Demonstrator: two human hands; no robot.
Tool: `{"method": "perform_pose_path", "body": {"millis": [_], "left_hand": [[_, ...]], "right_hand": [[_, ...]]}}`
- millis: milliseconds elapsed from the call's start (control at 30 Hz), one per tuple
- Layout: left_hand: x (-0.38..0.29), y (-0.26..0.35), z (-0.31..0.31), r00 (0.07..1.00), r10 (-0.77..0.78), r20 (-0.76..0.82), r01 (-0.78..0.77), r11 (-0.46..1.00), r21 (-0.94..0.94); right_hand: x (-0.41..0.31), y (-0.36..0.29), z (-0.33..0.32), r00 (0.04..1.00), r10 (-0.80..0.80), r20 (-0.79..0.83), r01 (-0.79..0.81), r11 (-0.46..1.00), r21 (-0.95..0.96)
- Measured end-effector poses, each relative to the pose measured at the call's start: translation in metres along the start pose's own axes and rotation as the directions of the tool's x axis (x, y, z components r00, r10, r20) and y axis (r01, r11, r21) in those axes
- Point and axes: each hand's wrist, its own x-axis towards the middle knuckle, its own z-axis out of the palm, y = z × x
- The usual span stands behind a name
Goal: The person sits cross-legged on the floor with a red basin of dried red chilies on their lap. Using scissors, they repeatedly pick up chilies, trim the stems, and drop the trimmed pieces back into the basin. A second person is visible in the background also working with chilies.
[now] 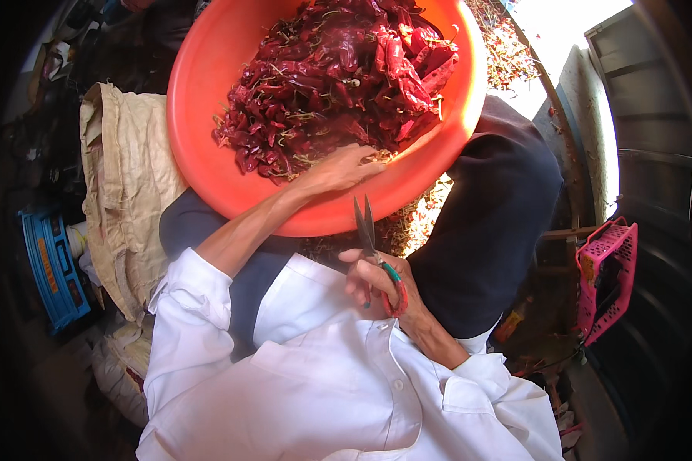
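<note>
An orange-red plastic basin (207, 167) rests over my lap with a heap of dried red chili peppers (323, 80) in it. My left hand (349, 167) reaches across inside the near wall of the basin, at the lower edge of the heap. Its fingertips are by some pale stems and bits, and whether they pinch anything is not visible. Below the near rim, my right hand (380, 282) holds a pair of scissors (367, 230) by handles wrapped in red and green. The blades point away from me, slightly parted.
To the left stand a beige woven sack (138, 190) and a blue plastic box or crate (52, 271). Stems and red scraps (504, 55) litter the floor beyond the basin. On the right, a pink perforated basket (605, 282) hangs by a dark metal door or panel (651, 115).
</note>
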Motion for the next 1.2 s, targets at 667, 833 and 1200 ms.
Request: {"method": "perform_pose_path", "body": {"millis": [667, 833, 1200], "left_hand": [[-0.076, -0.011, -0.034, 0.933, -0.334, -0.135, 0.004, 0.385, -0.923], [-0.082, -0.015, -0.031, 0.909, -0.366, -0.199, -0.068, 0.341, -0.938], [-0.118, 0.009, -0.025, 0.941, -0.244, -0.235, -0.226, 0.062, -0.972]], "right_hand": [[-0.028, 0.001, 0.001, 0.993, -0.012, -0.117, -0.016, 0.973, -0.23], [-0.046, -0.006, 0.005, 0.979, 0.077, -0.187, -0.131, 0.946, -0.296], [-0.018, 0.01, -0.003, 0.985, -0.03, -0.167, -0.028, 0.941, -0.339]]}}
